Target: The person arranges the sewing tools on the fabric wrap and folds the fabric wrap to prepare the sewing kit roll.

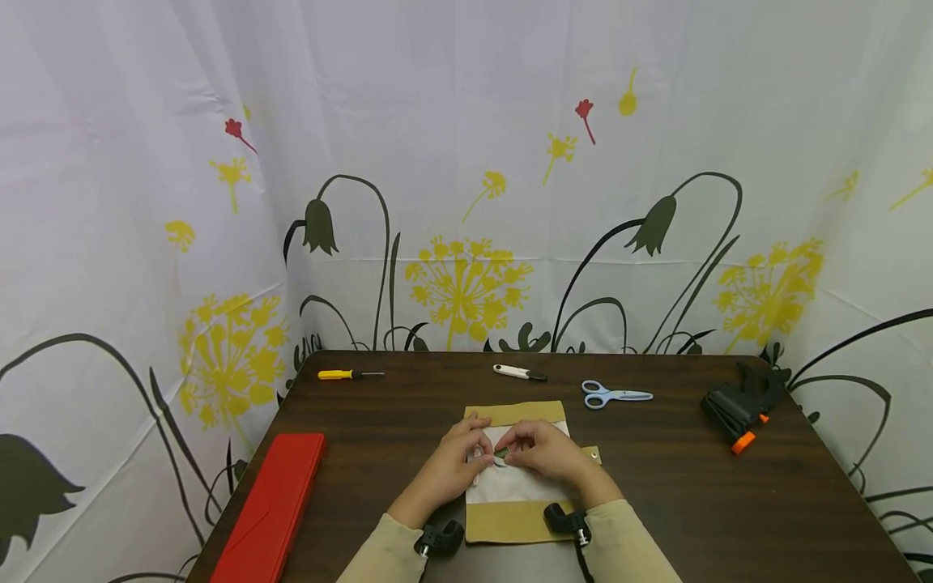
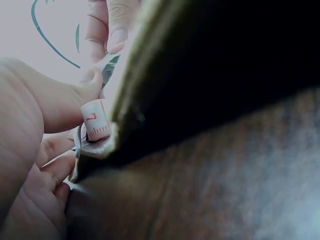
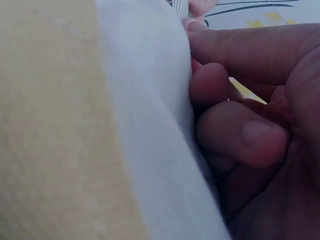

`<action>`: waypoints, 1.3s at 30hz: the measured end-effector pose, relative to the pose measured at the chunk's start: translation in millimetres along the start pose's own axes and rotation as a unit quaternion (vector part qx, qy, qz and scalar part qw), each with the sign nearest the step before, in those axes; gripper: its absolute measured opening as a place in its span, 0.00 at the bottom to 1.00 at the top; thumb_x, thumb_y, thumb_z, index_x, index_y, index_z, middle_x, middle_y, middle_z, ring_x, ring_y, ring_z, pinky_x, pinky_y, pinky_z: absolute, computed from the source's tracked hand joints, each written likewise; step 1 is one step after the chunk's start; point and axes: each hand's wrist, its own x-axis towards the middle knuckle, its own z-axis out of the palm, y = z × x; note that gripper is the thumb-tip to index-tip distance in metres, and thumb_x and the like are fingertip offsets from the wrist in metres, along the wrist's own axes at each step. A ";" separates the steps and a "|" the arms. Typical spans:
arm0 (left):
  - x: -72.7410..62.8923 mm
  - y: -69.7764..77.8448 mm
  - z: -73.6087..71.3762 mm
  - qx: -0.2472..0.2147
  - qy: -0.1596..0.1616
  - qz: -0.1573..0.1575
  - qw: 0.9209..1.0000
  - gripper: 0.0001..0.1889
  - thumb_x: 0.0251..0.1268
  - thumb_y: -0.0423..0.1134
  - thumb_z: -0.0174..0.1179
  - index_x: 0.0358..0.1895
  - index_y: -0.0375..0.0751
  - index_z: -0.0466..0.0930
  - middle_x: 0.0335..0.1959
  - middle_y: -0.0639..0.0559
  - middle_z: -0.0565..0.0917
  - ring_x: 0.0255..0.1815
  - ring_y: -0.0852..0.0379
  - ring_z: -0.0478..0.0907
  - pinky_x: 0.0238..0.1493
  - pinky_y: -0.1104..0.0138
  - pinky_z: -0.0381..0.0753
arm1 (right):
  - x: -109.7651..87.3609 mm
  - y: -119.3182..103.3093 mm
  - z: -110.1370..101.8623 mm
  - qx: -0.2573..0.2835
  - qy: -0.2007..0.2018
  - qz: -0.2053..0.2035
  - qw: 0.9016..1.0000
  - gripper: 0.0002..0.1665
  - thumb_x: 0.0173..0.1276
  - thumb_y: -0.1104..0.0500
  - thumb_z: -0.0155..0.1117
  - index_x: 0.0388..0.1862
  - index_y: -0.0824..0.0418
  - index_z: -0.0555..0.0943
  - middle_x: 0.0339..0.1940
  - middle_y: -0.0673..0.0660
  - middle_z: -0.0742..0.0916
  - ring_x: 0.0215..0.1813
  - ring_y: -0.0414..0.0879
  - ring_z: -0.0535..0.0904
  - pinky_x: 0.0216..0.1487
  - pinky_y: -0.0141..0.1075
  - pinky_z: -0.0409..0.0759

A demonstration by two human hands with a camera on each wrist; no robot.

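Note:
An open fabric case (image 1: 510,530), mustard outside and white inside, lies between the hands. My left hand (image 1: 457,457) grips its left part, thumb on the inside and fingers curled behind the edge in the left wrist view. Close to that thumb sits a rolled white tape measure (image 2: 96,120) with red markings. My right hand (image 1: 547,449) pinches a small green thing (image 1: 501,454) over the white lining; its kind is mostly hidden by fingertips. A ribbed elastic band (image 3: 181,8) shows by the right fingertips in the right wrist view.
On the dark table (image 1: 692,502) lie a red box (image 1: 270,506) at left, a yellow-handled screwdriver (image 1: 338,375), a white-and-black pen-like tool (image 1: 517,372) and blue scissors (image 1: 615,395) at the back. A black-and-orange tool (image 1: 739,409) stands at right. A patterned curtain (image 1: 466,162) hangs behind.

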 end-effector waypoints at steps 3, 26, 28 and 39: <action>1.0 0.0 0.3 -0.001 -0.001 -0.005 1.000 0.09 0.78 0.38 0.67 0.36 0.54 0.81 0.79 0.42 0.76 0.90 0.33 0.56 0.81 0.27 0.58 | 0.3 -0.3 -0.5 -0.003 -0.007 0.000 1.000 0.09 0.73 0.62 0.75 0.49 0.53 0.93 0.34 0.50 0.88 0.30 0.39 0.73 0.32 0.29 0.71; 3.5 -0.8 1.8 0.011 -0.014 -0.022 1.000 0.09 0.81 0.36 0.62 0.37 0.51 0.81 0.80 0.42 0.76 0.90 0.34 0.56 0.83 0.29 0.56 | 1.1 3.9 -2.2 -0.037 -0.022 -0.040 0.998 0.12 0.76 0.63 0.72 0.49 0.47 0.94 0.43 0.50 0.89 0.39 0.40 0.76 0.42 0.31 0.74; 3.5 -0.5 2.0 0.011 -0.015 -0.024 1.000 0.08 0.81 0.36 0.62 0.37 0.51 0.81 0.79 0.42 0.76 0.90 0.34 0.56 0.83 0.29 0.56 | 1.2 4.9 -1.8 -0.038 -0.024 -0.041 0.998 0.12 0.76 0.63 0.72 0.49 0.47 0.94 0.44 0.50 0.90 0.40 0.40 0.77 0.43 0.31 0.75; 3.8 -1.9 3.0 0.024 -0.018 -0.013 0.999 0.07 0.82 0.37 0.61 0.39 0.48 0.80 0.79 0.42 0.76 0.89 0.34 0.57 0.84 0.30 0.54 | 1.6 1.8 1.6 -0.046 -0.020 -0.043 0.998 0.19 0.68 0.57 0.82 0.56 0.47 0.88 0.42 0.54 0.87 0.32 0.39 0.71 0.36 0.30 0.72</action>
